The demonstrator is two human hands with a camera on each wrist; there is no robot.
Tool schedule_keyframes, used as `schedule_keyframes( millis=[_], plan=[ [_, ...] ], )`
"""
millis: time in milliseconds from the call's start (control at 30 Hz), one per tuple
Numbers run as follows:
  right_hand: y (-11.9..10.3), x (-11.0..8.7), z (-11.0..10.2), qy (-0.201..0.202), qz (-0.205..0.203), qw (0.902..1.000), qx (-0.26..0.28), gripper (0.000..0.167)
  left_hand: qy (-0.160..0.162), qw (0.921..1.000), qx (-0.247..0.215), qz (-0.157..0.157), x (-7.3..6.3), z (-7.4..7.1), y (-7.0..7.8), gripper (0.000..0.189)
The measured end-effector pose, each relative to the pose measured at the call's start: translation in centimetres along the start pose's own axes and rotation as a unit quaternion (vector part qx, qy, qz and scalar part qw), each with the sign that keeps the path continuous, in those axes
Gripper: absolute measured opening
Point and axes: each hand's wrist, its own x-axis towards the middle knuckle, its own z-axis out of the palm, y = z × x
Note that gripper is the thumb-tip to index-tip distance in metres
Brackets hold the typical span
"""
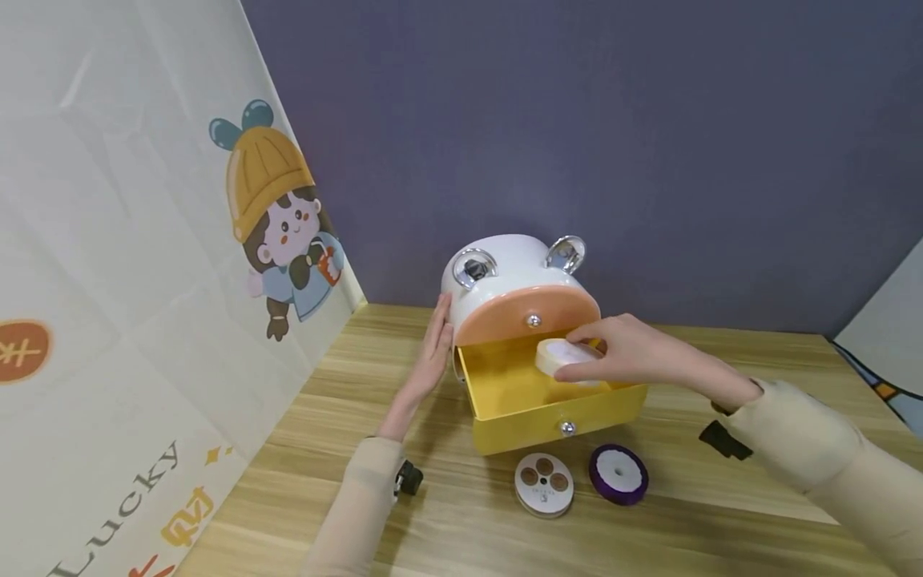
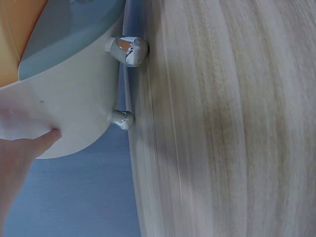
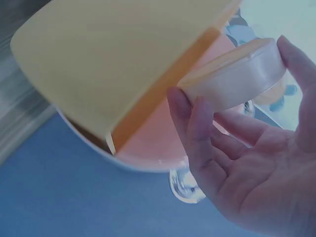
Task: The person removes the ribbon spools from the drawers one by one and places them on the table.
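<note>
A white animal-shaped storage box (image 1: 513, 258) with an orange upper drawer front (image 1: 505, 316) and shiny ears stands against the back wall. Its yellow lower drawer (image 1: 519, 433) is pulled out. My left hand (image 1: 431, 357) rests against the box's left side, fingers straight; the left wrist view shows a fingertip on the white shell (image 2: 84, 94). Over the open drawer, my right hand (image 1: 630, 353) pinches a cream ribbon roll (image 1: 548, 357) between thumb and fingers. Seen in the right wrist view, the roll (image 3: 237, 81) is held by its rim, tilted.
On the wooden table (image 1: 324, 473) before the drawer lie a white spool with brown circles (image 1: 544, 498) and a purple ribbon spool (image 1: 634, 490). A dark blue wall (image 1: 613, 144) rises behind the box, and a printed white sheet (image 1: 130, 240) hangs at the left.
</note>
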Motion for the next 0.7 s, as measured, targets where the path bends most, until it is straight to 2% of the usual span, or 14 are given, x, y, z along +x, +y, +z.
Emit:
schedule_keyframes(
  millis=[133, 300, 433, 533, 700],
  plan=[
    [0.7, -1.8, -0.7, 0.029, 0.010, 0.9995, 0.007, 0.055, -0.002, 0.9999, -0.009, -0.011, 0.0, 0.1, 0.1, 0.054],
    [2.6, -4.4, -0.8, 0.091, 0.036, 0.9952, 0.005, 0.066, -0.002, 0.9996, -0.006, -0.026, 0.1, 0.1, 0.5, 0.053],
    [4.8, -6.3, -0.1, 0.144, 0.054, 0.9880, -0.014, 0.071, -0.010, 0.9989, -0.018, -0.042, -0.1, -0.2, 1.9, 0.054],
    [6.5, -7.6, 0.7, 0.165, 0.068, 0.9837, -0.023, 0.078, -0.013, 0.9987, -0.022, -0.043, -0.3, -0.4, 2.8, 0.054],
    [9.3, -9.5, 2.0, 0.173, 0.091, 0.9804, -0.027, 0.082, 0.000, 0.9992, -0.013, -0.038, -0.1, 0.0, 1.3, 0.054]
  ],
)
